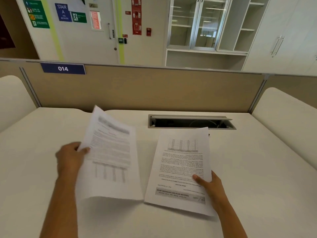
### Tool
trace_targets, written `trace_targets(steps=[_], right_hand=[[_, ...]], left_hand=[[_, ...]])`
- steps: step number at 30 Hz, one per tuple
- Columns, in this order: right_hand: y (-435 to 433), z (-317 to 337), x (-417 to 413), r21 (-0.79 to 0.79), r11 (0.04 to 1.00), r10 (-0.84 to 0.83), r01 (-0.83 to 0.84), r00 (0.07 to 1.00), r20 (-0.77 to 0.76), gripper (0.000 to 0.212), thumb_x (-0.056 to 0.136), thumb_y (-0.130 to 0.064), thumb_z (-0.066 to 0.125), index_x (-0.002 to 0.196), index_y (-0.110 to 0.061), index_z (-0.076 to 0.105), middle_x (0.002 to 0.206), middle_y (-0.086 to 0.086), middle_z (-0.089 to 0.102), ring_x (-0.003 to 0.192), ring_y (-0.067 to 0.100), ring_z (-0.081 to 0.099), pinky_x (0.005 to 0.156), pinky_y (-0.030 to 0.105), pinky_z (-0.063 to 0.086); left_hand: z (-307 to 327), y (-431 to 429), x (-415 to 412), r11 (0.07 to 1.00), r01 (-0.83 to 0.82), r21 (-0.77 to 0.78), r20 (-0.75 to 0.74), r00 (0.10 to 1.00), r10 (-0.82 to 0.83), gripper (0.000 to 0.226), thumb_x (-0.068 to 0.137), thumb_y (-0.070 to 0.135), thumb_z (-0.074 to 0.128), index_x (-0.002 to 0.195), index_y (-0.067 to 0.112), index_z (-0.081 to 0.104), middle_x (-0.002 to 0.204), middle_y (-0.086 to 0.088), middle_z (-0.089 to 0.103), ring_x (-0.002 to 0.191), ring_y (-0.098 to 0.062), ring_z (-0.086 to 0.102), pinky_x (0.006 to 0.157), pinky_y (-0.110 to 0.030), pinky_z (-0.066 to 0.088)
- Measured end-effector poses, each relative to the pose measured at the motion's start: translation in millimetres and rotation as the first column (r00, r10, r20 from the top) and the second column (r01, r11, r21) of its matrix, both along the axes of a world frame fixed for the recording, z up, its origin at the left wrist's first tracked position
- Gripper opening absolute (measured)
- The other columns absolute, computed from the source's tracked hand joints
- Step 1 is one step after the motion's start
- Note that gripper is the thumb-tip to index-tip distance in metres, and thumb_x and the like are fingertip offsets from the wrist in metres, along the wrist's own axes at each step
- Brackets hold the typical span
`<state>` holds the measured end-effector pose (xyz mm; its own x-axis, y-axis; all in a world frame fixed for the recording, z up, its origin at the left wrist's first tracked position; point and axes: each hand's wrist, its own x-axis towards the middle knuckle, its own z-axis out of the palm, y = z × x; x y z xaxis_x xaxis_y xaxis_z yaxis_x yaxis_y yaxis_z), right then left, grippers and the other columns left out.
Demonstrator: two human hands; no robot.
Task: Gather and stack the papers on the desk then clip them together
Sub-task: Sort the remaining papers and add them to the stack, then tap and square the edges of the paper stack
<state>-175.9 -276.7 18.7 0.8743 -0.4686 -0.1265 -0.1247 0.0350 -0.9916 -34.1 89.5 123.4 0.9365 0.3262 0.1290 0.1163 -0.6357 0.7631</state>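
Left hand [72, 157] fingers pinch one sheet [111, 157] raised beyond them; right hand [211, 185] fingers pinch a second sheet [181, 162], seemingly to stack on the bench [257, 169].

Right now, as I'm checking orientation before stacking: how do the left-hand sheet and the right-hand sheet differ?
The left-hand sheet is blurred and raised; the right-hand sheet is sharp and flatter. The left-hand sheet's grid sits near the person, the right-hand sheet's at the far end. Both are printed white pages.

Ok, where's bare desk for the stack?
Bare desk lies right of the right sheet, this side of the cable hatch; also left of the left hand. Crowded mid-desk, where the left sheet comes right up to it.
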Motion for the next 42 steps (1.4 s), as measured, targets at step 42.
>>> trace_targets(steps=[42], right_hand=[[33.0,-7.1,10.4,-0.061,0.980,0.180,-0.191,0.973,-0.146,0.048,0.085,-0.027,0.067,0.126,-0.033,0.043,0.122,-0.004,0.061,0.104,0.021,0.065,0.087,0.044,0.056]], left_hand=[[-104.2,-123.5,-27.4,0.812,0.185,-0.553,-0.291,0.871,-0.396,0.033,0.090,0.014,0.056,0.122,0.004,0.057,0.119,-0.014,0.063,0.100,-0.026,0.060,0.085,-0.031,0.048]])
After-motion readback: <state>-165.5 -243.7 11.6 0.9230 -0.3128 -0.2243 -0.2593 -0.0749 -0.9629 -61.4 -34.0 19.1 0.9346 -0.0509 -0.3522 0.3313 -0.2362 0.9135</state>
